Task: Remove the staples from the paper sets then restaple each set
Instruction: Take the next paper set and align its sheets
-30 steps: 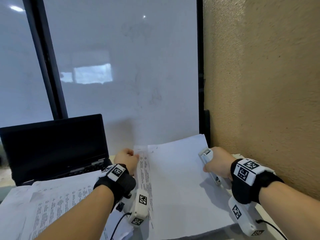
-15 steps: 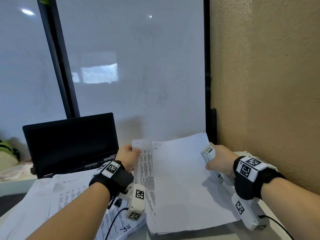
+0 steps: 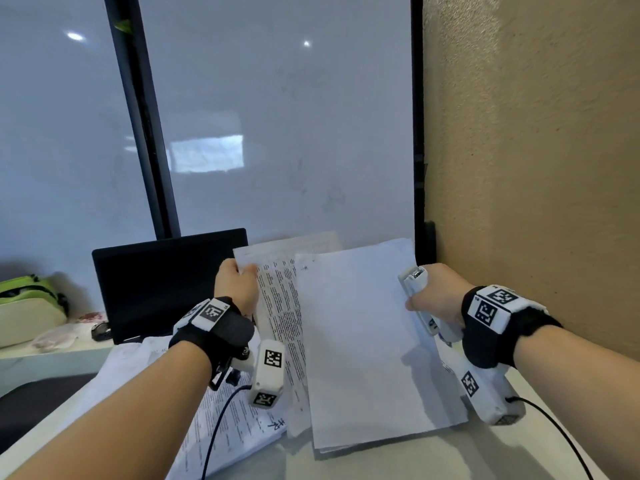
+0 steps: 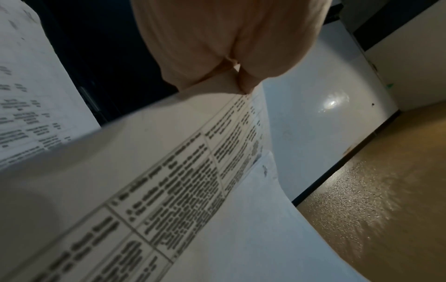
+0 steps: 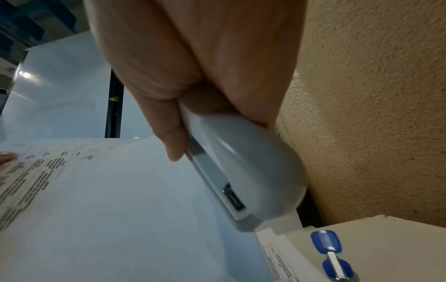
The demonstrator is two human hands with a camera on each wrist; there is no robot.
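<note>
The left hand (image 3: 237,287) pinches the top-left corner of a printed sheet (image 3: 280,306), fingers curled on its edge, lifting it off the paper set (image 3: 363,341) lying at the table's centre; the right hand (image 3: 434,297), at three o'clock of the set, is wrapped fully round a white stapler (image 3: 414,292) pointing to twelve o'clock. Only the right wrist view shows a blue staple remover (image 5: 332,255) at five o'clock of the stapler. A dark laptop (image 3: 166,282) stands at nine o'clock of the left hand.
</note>
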